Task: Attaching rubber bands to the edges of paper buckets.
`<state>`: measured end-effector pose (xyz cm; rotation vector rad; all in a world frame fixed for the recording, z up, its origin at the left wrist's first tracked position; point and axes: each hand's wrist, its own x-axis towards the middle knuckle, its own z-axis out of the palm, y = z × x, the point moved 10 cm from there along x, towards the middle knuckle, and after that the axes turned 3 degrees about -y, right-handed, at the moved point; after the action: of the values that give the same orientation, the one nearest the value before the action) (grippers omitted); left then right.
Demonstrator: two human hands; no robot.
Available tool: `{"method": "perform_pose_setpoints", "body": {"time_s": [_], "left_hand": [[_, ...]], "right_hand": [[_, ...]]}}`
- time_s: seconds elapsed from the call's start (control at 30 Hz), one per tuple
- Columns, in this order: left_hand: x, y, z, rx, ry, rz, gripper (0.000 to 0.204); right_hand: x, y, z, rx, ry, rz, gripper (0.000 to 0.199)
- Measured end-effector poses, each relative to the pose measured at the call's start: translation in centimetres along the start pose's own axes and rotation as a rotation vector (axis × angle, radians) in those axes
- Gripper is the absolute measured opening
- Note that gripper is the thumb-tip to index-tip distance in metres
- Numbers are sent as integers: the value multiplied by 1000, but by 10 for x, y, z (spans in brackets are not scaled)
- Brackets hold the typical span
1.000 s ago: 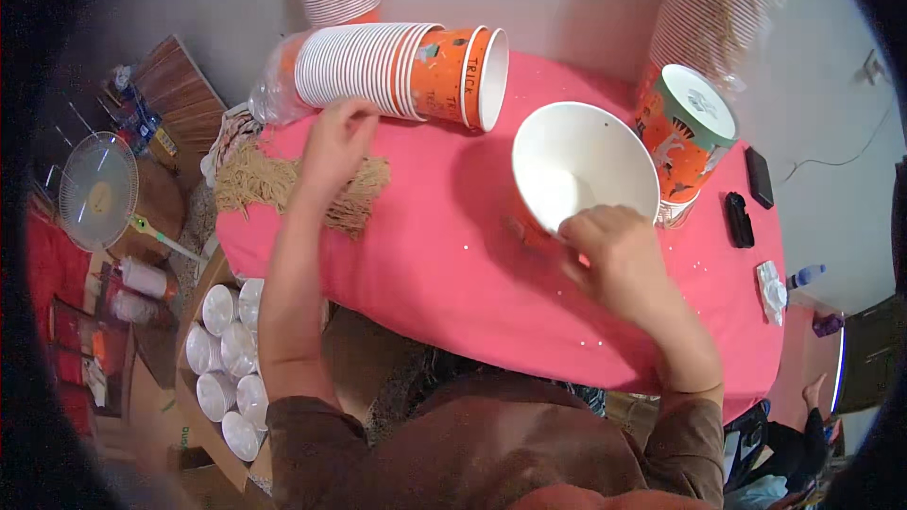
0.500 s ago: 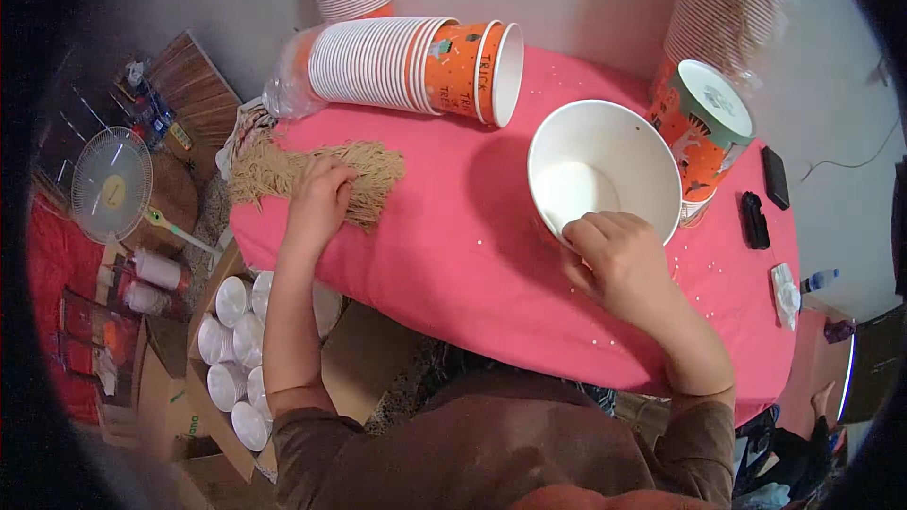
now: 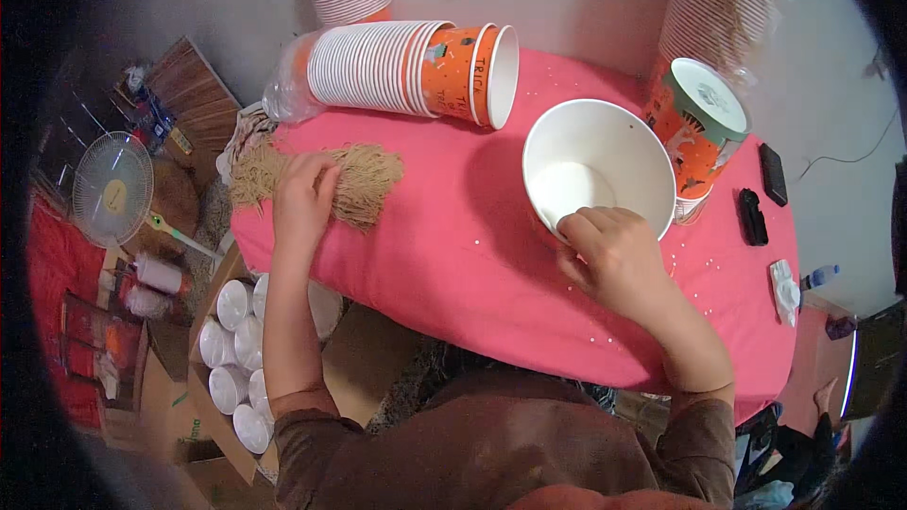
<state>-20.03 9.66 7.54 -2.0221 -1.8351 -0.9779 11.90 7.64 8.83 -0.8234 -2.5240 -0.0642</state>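
Observation:
A large white-lined paper bucket (image 3: 628, 156) stands open-mouthed at the centre right. My right hand (image 3: 609, 250) is closed over its near rim, fingertips inside and thumb outside. At the left of the table lies a flat bundle of tan string (image 3: 367, 179), its many strands cut and tangled at the ends. My left hand (image 3: 304, 194) rests on the bundle's near middle, fingers drawn together on the strands. How many strands it pinches is hidden.
A nested stack of orange printed buckets (image 3: 378, 66) lies behind the string. A lidded bucket (image 3: 694, 127) stands at the right, near a black phone (image 3: 773, 175) and a black object (image 3: 752, 217). Left below is a carton of white tubs (image 3: 230, 345). White bits dot the pink cloth (image 3: 444, 274).
My left hand has shifted slightly left over the string, its fingers drawn up and bunched. The right hand still holds the bucket's rim.

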Motion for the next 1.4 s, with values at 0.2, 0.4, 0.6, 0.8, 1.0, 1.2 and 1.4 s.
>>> {"method": "perform_pose_setpoints", "body": {"time_s": [0.2,0.4,0.6,0.8,1.0,1.2,1.4], "left_hand": [[3,56,-6,-484,64,-127,3],[-10,127,23,-848,-101,22,3],[-24,170,44,-1404,-201,31,8],[-39,169,68,-1413,-262,-99,19],[-40,196,63,-1094,-249,71,19],[-25,186,63,-788,-102,58,10],[-13,187,72,-724,-64,57,10]], "right_hand": [[1,6,-1,-25,-3,1,21],[6,-10,-34,49,202,-73,49],[4,-11,-38,120,258,-119,31],[2,-10,-39,161,189,-122,18],[1,-16,-34,123,89,-119,18],[8,2,-53,138,148,-34,23],[16,18,-48,75,119,-40,17]]}}
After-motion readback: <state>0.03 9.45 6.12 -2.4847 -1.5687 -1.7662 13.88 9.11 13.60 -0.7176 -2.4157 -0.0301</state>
